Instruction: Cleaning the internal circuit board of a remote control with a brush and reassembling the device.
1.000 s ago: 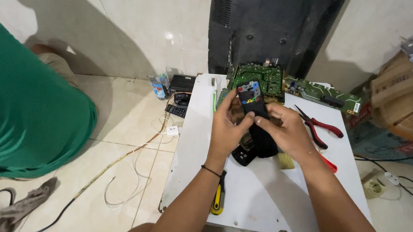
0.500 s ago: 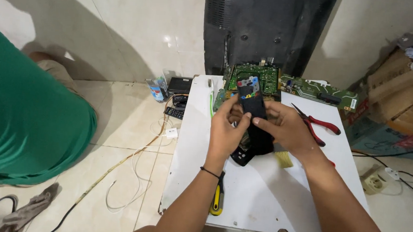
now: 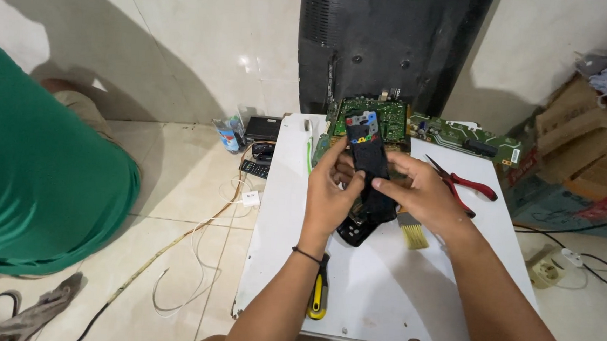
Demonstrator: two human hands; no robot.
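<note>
Green cloth fills the far left, where another person (image 3: 29, 175) crouches on the tiled floor beside loose cables (image 3: 194, 241) and a small bottle (image 3: 227, 132). On the white surface (image 3: 380, 301) a yellow-handled screwdriver (image 3: 319, 296) lies just by my left wrist. My left hand (image 3: 328, 196) is closed on the left edge of the remote's keypad (image 3: 368, 153), thumb pressed against its side, and I hold it upright above the surface, in front of a green circuit board (image 3: 384, 118) and the back of a black television (image 3: 388, 42). My right hand (image 3: 425, 195) grips the lower part from the other side, fingers curled round it, and a black shell (image 3: 356, 230) lies on the surface below. I judge I am mid-way through parting the keypad from its casing; the next move calls for a steady pull along the edges. Further right lie a brush (image 3: 412, 231), red pliers (image 3: 468, 184) and cardboard boxes (image 3: 578, 152).
</note>
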